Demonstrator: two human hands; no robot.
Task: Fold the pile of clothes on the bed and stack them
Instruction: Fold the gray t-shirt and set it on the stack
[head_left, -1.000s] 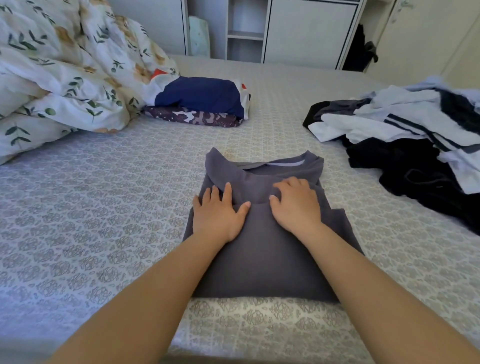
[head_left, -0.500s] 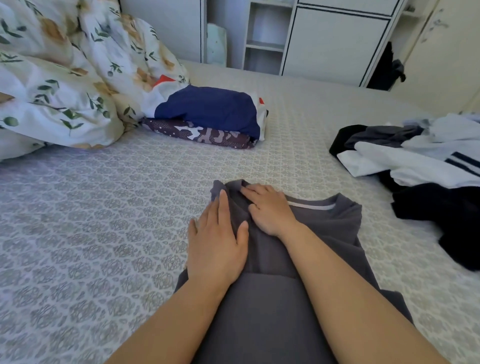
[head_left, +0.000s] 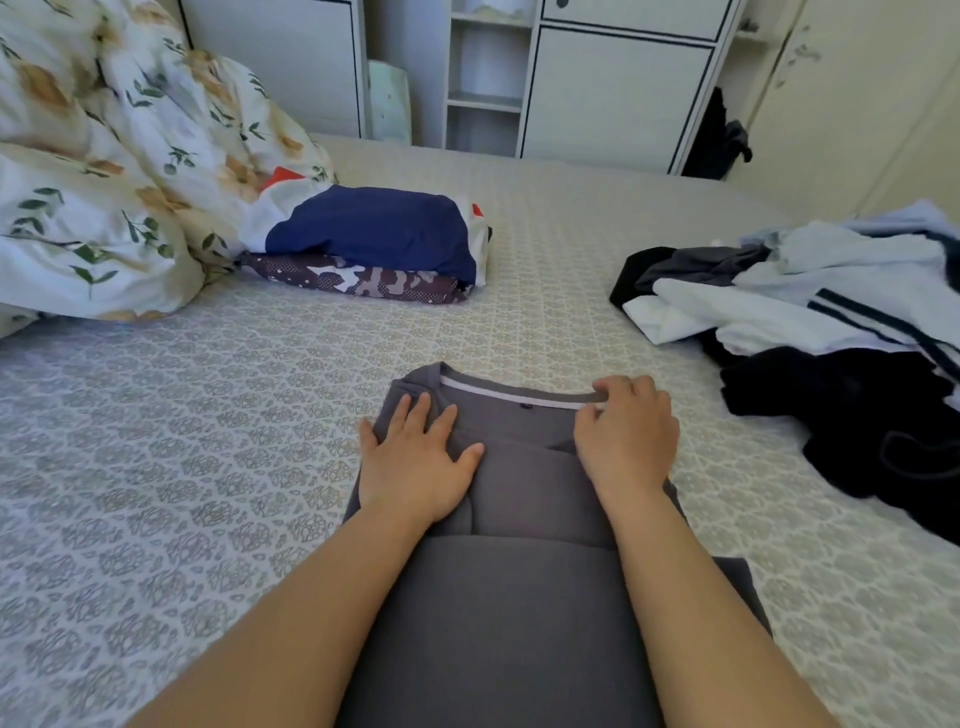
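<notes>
The left hand (head_left: 415, 467) is pressing flat, fingers spread, on the grey shirt (head_left: 519, 597) lying on the bed (head_left: 208, 467); the right hand (head_left: 626, 436) fingers are pinching its collar.

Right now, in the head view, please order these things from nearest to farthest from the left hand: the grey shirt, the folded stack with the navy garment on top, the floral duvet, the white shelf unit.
1. Grey shirt: under the left hand, touching it.
2. Folded stack: ahead, slightly left.
3. Floral duvet: far left, beside the stack.
4. White shelf unit: beyond the bed, at the wall.
</notes>
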